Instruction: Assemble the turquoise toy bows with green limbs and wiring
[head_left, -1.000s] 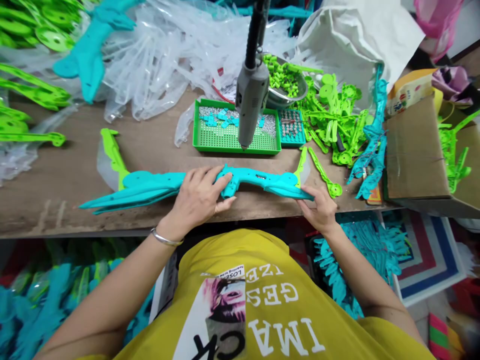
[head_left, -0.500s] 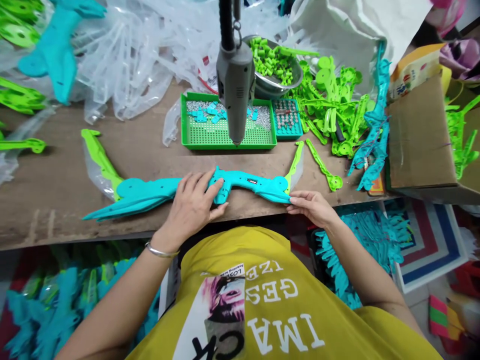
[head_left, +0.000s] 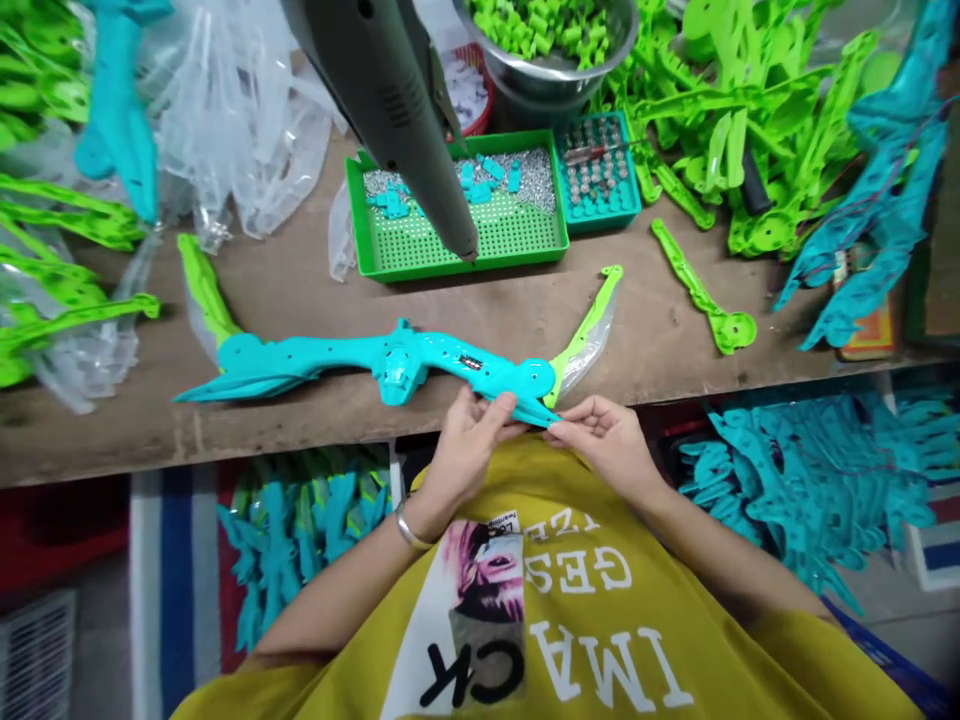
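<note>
A turquoise plastic toy bow (head_left: 337, 355) lies across the front of the workbench, with a lime-green and clear limb at each end. My left hand (head_left: 472, 440) grips the lower edge of its right part, thumb on top and fingers underneath. At the pointed right tip, my right hand (head_left: 604, 440) pinches the plastic between thumb and fingers. Above the bow hangs a grey electric screwdriver (head_left: 420, 130), its tip over a green tray (head_left: 457, 262) of screws and small turquoise pieces.
A metal bowl (head_left: 544, 85) of lime-green parts stands behind a turquoise bit holder (head_left: 600, 170). One loose green limb (head_left: 705, 285) lies right of the bow. Clear plastic pieces (head_left: 240, 110) heap at the back left. Turquoise parts (head_left: 810, 490) fill the space below the bench edge.
My left hand has moved right from the bow's middle to its right part. The bow's right end has swung toward me. My right hand stays at the tip; the view has shifted.
</note>
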